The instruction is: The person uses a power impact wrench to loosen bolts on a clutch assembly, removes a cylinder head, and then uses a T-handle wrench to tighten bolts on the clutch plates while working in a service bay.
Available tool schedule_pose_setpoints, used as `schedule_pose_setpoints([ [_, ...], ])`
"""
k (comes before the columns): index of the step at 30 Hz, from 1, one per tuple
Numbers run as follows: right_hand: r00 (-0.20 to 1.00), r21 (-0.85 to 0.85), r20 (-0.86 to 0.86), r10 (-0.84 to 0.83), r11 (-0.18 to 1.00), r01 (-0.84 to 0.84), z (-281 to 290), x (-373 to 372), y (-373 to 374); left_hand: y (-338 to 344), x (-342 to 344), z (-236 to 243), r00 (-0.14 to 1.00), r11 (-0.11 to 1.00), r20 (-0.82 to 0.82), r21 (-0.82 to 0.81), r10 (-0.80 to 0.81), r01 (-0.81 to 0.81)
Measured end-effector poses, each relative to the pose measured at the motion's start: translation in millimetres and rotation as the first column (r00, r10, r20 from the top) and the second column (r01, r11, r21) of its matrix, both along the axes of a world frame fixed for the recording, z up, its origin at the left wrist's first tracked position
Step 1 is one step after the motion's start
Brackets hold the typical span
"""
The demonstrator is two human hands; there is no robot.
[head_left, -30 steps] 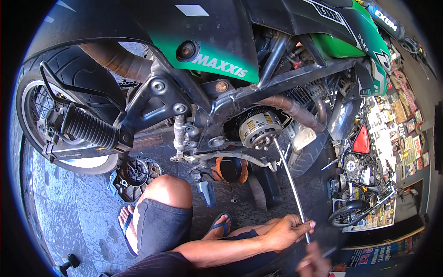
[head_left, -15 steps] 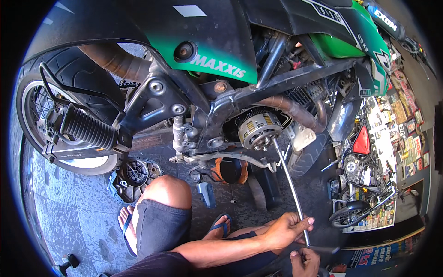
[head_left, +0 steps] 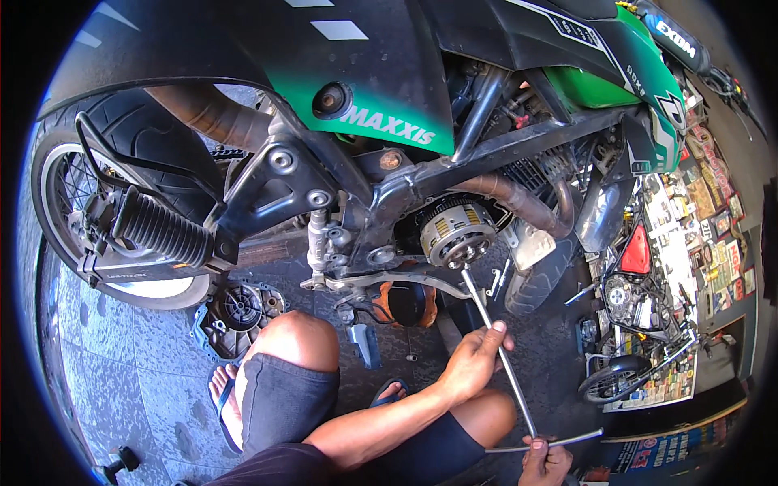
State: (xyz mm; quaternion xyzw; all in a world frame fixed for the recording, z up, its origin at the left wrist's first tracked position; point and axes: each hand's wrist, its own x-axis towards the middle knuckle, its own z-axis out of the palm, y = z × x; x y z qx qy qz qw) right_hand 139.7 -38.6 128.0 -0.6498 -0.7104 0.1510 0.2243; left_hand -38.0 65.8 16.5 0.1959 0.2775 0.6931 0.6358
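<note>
Below the round clutch drum (head_left: 458, 235), the fingers of the left hand (head_left: 474, 361) are wrapped about the rod of a T-bar wrench (head_left: 518, 398), thumb laid along it; the curled ones are partly hidden. Farther below the drum, the right hand (head_left: 546, 465) pinches the wrench where rod meets crossbar (head_left: 583, 438), thumb on top, its other fingers bent beneath and mostly out of sight.

The wrench is smooth, bright, slender steel. Its long axis slants up and leftward from the right hand, its far tip at the lower edge of the drum's bolted face; whether it is seated on a bolt cannot be told. The crossbar lies nearly level across the lower end, rising slightly rightward.

The left forearm (head_left: 381, 433) reaches up and rightward toward the drum, thumb side up; the right hand comes in from the lower edge.

The drum is silvery metal, with yellowish slotted plates showing round its side. Above it spreads the matte black and green bodywork of a motorcycle (head_left: 365, 57); just above and right of it bends a bronzed exhaust pipe (head_left: 512, 194). Well left of and below the drum, a ribbed metal engine cover (head_left: 237, 312) lies on dark, mottled floor tiles (head_left: 121, 364).
</note>
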Motion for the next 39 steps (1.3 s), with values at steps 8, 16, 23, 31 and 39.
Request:
schedule_pose_setpoints([
  [8,0.876,0.327,0.441,0.193,0.875,-0.358,1,-13,12,0,-6,-4,0.993,0.998,0.092,-0.001,0.068,-0.068],
  [16,0.689,-0.439,-0.634,-0.351,0.897,0.053,-12,-24,-8,-35,7,-9,0.989,0.951,-0.025,0.274,-0.143,0.144],
  [23,0.772,-0.054,-0.629,0.091,0.986,-0.161,17,-34,-26,-57,47,-29,0.903,0.868,0.099,0.337,-0.419,0.365],
  [31,0.748,-0.039,0.048,0.662,0.749,-0.661,17,-23,-22,-65,18,-4,0.955,0.932,0.001,0.217,-0.296,0.289],
  [39,0.832,-0.167,-0.278,0.480,0.829,-0.533,19,-16,-22,-68,15,-4,0.967,0.960,-0.033,0.114,-0.252,0.254],
])
